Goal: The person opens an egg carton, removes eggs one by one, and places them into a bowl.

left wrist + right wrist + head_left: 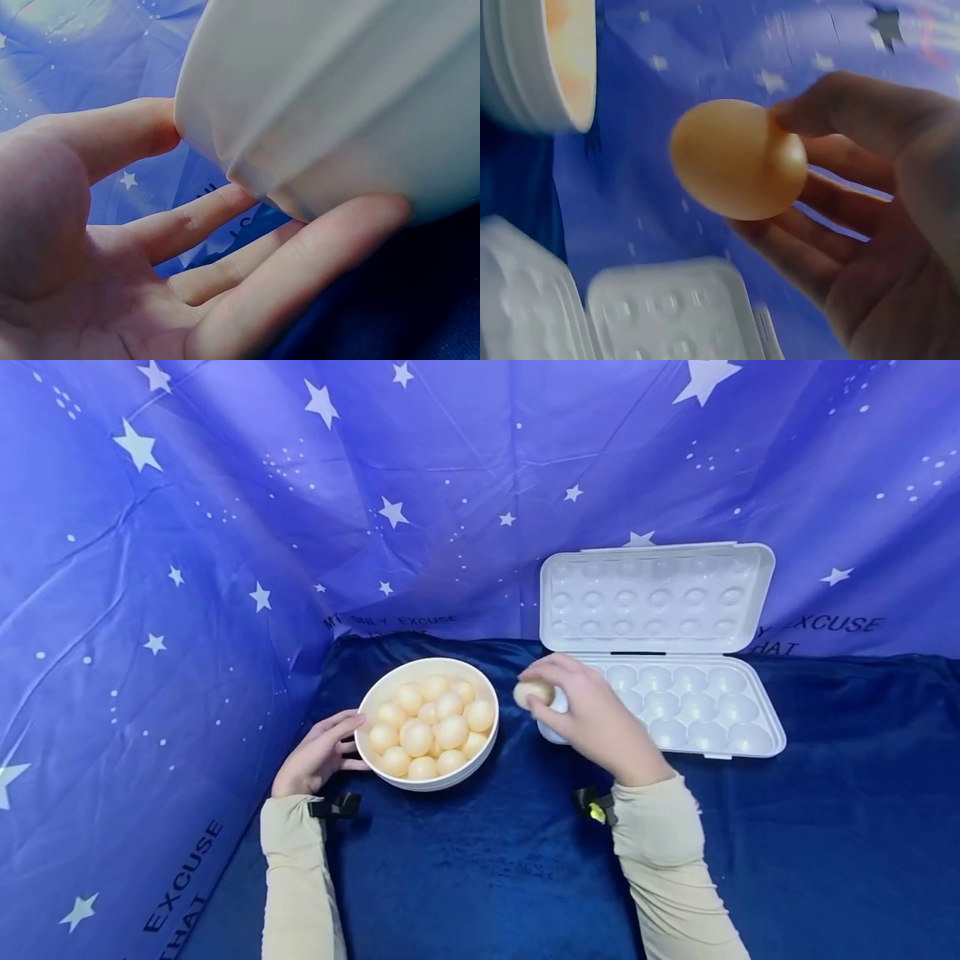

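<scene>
A white bowl [426, 785] with a ribbed outer wall stands in front of me, filled with several pale cream eggs [416, 737]. My left hand [318, 756] rests against the bowl's left side, its fingers spread and fairly straight. In the left wrist view, the fingertips touch the bowl's outer wall [322, 97] and rim edge. My right hand [588, 714] holds one egg [731, 159] between thumb and fingers, in the gap between the bowl and a white plastic egg box [765, 743]. The hand overlaps the box's left end in the head view.
The egg box's lid [656, 581] stands raised at the back, leaning near the starry blue curtain [465, 468]. Rounded cells fill the box's base. Dark blue cloth [480, 877] covers the table. The curtain also runs down the left side.
</scene>
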`<control>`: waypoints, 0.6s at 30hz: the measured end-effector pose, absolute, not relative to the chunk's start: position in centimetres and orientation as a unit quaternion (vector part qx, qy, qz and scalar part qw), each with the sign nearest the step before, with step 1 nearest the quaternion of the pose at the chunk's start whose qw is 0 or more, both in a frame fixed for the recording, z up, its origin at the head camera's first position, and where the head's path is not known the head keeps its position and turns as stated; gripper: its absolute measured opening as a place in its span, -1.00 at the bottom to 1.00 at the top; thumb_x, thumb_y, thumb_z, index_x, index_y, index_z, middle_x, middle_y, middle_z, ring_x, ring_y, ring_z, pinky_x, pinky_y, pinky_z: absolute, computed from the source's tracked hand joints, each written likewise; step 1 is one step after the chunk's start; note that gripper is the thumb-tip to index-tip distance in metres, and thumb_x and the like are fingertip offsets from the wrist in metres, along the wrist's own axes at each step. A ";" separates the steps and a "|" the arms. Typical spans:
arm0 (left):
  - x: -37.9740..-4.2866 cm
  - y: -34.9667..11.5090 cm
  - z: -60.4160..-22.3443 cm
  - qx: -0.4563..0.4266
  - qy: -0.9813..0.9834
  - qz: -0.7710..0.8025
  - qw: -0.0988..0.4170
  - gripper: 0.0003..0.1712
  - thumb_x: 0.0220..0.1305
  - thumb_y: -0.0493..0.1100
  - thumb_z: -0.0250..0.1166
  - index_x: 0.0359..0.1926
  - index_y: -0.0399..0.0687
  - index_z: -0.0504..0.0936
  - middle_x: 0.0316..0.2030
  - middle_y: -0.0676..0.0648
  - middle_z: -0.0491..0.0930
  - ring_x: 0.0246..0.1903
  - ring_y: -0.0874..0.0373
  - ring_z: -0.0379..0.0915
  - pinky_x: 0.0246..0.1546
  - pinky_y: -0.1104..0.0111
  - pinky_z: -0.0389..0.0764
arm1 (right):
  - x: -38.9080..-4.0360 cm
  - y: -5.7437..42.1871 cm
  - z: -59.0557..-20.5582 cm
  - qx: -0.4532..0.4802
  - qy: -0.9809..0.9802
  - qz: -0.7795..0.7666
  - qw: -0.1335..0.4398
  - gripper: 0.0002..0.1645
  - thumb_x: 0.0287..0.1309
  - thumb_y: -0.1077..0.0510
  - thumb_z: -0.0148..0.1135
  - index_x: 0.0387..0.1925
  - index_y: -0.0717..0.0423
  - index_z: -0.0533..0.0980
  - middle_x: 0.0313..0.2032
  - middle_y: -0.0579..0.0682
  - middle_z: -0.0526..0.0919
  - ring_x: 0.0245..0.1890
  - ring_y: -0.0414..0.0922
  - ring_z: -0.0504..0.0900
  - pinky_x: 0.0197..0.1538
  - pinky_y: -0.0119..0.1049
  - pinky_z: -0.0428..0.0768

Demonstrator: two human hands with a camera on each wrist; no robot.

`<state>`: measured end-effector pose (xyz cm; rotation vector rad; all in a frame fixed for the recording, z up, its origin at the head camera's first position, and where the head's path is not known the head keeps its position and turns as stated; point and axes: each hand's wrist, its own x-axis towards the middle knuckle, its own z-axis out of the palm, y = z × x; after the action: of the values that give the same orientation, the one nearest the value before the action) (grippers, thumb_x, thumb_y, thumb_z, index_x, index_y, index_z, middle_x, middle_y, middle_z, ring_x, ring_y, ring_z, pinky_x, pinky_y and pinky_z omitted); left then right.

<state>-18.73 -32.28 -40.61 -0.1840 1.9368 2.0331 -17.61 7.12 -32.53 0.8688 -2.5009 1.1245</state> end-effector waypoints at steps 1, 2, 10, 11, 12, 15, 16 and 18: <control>-18.8 -32.3 -40.6 -0.065 0.680 0.712 0.163 -0.76 0.51 -0.07 0.09 0.08 -0.03 0.38 -0.15 0.11 0.61 -0.20 0.18 0.66 -0.23 0.14 0.74 | -17.5 6.5 -32.5 0.309 -0.859 0.387 0.134 -0.74 0.23 0.24 0.29 -0.05 0.24 0.62 -0.03 0.08 0.64 0.04 0.02 0.58 0.18 -0.05 0.52; -18.8 -32.2 -40.6 -0.068 0.680 0.711 0.163 -0.76 0.51 -0.06 0.10 0.07 -0.03 0.39 -0.16 0.11 0.61 -0.21 0.18 0.66 -0.24 0.14 0.74 | -17.5 5.8 -32.6 0.317 -0.856 0.386 0.135 -0.74 0.23 0.24 0.28 -0.05 0.23 0.62 -0.03 0.07 0.64 0.04 0.01 0.58 0.19 -0.06 0.52; -18.8 -32.3 -40.5 -0.058 0.681 0.711 0.166 -0.73 0.52 -0.07 0.08 0.12 -0.06 0.37 -0.13 0.10 0.61 -0.18 0.17 0.66 -0.21 0.13 0.73 | -17.1 1.5 -34.0 0.368 -0.845 0.365 0.134 -0.72 0.29 0.20 0.26 0.00 0.19 0.60 0.03 0.05 0.61 0.12 -0.02 0.54 0.26 -0.10 0.50; -18.8 -32.4 -40.4 -0.056 0.682 0.710 0.166 -0.70 0.52 -0.07 0.08 0.14 -0.08 0.35 -0.12 0.10 0.60 -0.17 0.17 0.66 -0.21 0.13 0.73 | -17.0 1.0 -34.3 0.372 -0.844 0.362 0.134 -0.73 0.30 0.18 0.25 0.00 0.17 0.60 0.03 0.04 0.61 0.12 -0.03 0.54 0.27 -0.11 0.49; -18.7 -32.4 -40.4 -0.056 0.682 0.710 0.165 -0.67 0.52 -0.08 0.08 0.17 -0.11 0.32 -0.11 0.09 0.60 -0.16 0.17 0.66 -0.21 0.13 0.73 | -17.0 0.6 -34.5 0.377 -0.844 0.358 0.132 -0.73 0.32 0.17 0.24 0.01 0.16 0.60 0.04 0.03 0.61 0.12 -0.04 0.55 0.27 -0.13 0.49; -18.6 -32.4 -40.4 -0.054 0.684 0.709 0.165 -0.61 0.53 -0.08 0.06 0.22 -0.15 0.27 -0.10 0.10 0.58 -0.14 0.17 0.65 -0.20 0.15 0.73 | -16.9 -0.4 -35.1 0.392 -0.843 0.345 0.129 -0.73 0.35 0.14 0.22 0.02 0.11 0.59 0.04 0.01 0.61 0.12 -0.06 0.55 0.26 -0.15 0.50; -18.6 -32.4 -40.4 -0.054 0.683 0.709 0.165 -0.60 0.53 -0.08 0.06 0.23 -0.17 0.27 -0.10 0.10 0.58 -0.14 0.16 0.65 -0.20 0.15 0.73 | -16.8 -0.7 -35.3 0.397 -0.842 0.342 0.129 -0.74 0.35 0.14 0.22 0.02 0.11 0.59 0.04 0.00 0.61 0.12 -0.07 0.55 0.26 -0.16 0.50; -18.6 -32.3 -40.5 -0.057 0.682 0.710 0.165 -0.62 0.52 -0.08 0.07 0.21 -0.15 0.29 -0.10 0.10 0.59 -0.15 0.16 0.65 -0.20 0.14 0.73 | -16.7 -1.3 -35.9 0.407 -0.840 0.334 0.129 -0.74 0.36 0.14 0.21 0.02 0.11 0.59 0.02 -0.01 0.61 0.11 -0.08 0.54 0.25 -0.19 0.51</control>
<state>-18.63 -32.33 -40.52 -0.1611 1.9437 2.0225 -16.71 -1.34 -35.89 1.1841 -2.4418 0.9715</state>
